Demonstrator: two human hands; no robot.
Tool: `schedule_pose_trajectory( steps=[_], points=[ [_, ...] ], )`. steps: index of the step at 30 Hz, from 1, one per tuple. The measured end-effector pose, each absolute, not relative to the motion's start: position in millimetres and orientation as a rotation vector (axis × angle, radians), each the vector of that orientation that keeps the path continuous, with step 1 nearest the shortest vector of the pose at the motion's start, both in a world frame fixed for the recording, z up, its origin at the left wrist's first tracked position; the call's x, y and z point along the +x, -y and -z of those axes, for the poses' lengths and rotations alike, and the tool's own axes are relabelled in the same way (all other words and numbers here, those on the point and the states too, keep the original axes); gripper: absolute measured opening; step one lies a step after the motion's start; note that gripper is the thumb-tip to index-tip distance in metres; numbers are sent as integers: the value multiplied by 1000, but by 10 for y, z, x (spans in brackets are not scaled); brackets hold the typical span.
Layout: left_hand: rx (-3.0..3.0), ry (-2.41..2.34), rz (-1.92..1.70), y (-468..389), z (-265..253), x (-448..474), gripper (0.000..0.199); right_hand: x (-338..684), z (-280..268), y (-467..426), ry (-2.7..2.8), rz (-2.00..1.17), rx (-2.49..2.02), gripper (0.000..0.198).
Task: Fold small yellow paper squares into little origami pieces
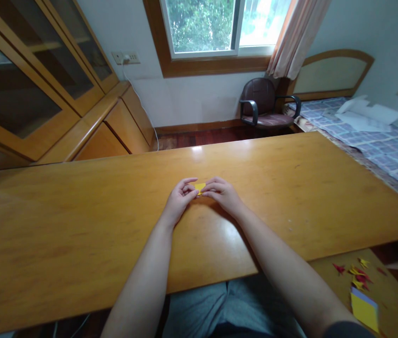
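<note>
A small piece of folded yellow paper (199,187) is held between my two hands, just above or on the wooden table (96,225). My left hand (182,197) pinches its left side with the thumb and bent fingers. From the other side, my right hand (222,193) closes on the right edge with thumb and fingertips. The fingers cover part of the paper, so its full shape is hidden.
On a lower surface at the right lie several red and yellow folded paper figures (361,277) and a stack of yellow paper squares (364,311). Beyond the table stand a brown armchair (260,103), a bed (385,150) and a glass-door cabinet (54,94).
</note>
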State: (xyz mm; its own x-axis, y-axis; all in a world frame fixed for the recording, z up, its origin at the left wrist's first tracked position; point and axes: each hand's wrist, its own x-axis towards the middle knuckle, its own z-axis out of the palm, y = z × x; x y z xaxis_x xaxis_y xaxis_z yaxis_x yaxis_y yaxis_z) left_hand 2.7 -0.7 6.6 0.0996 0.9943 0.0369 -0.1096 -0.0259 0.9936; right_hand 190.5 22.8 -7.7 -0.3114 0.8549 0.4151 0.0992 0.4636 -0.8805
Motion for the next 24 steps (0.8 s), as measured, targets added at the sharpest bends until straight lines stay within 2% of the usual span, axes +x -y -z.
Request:
schedule_pose_trajectory(
  steps=[24],
  points=[
    [1199, -1046, -1138, 12, -59, 58, 51, 1883, -4, -202, 1481, -1229, -887, 22]
  ],
)
